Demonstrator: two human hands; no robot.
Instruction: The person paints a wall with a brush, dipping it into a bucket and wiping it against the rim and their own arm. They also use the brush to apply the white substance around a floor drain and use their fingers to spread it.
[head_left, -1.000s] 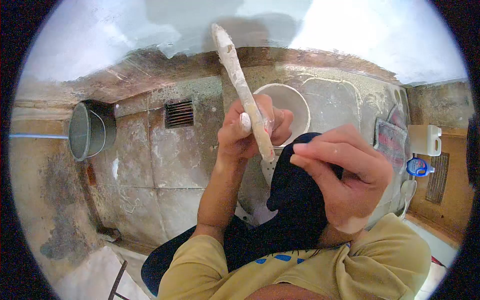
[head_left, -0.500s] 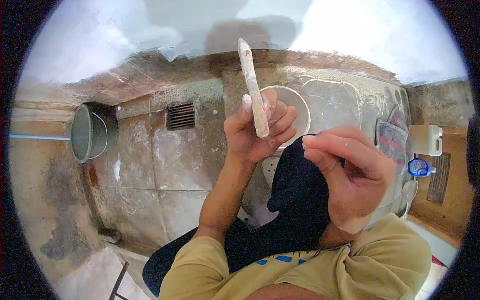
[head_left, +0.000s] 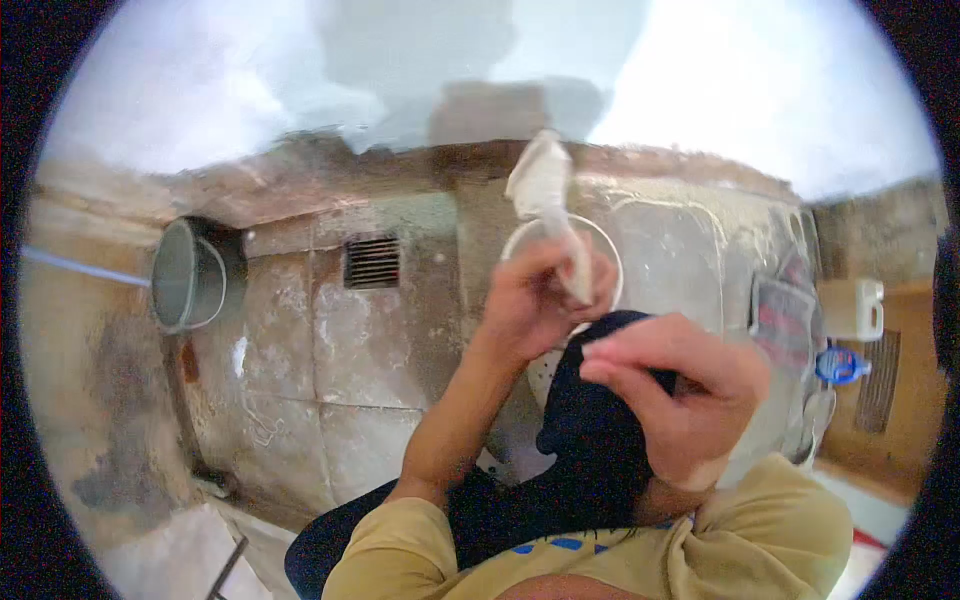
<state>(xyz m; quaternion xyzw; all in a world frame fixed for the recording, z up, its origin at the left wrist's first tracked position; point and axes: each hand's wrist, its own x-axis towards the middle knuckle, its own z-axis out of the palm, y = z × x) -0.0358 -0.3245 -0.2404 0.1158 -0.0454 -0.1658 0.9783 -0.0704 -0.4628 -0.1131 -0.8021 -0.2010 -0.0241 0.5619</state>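
My left hand [head_left: 518,305] is closed around the handle of a paintbrush [head_left: 541,178] coated in whitish paint. The brush points up and away from me, its broad side showing, slightly blurred. Just behind that hand is a white bucket [head_left: 619,265], partly hidden; its contents cannot be made out. My right hand [head_left: 695,390] is raised over my right knee, with thumb and forefinger pressed together in a pinch. Whatever is between those fingertips, if anything, is too small to name.
Ahead stands a wall [head_left: 730,90], white above a bare brown lower strip. A dark bucket [head_left: 175,275] and a floor drain grate [head_left: 372,262] lie to the left. On the right are a rag [head_left: 783,318], a pale jug [head_left: 855,308] and a blue bottle [head_left: 840,366].
The paintbrush has turned from edge-on to broad side and moved slightly right and down with my left hand. My right hand stays pinched, slightly lower. The view has tilted up a little.
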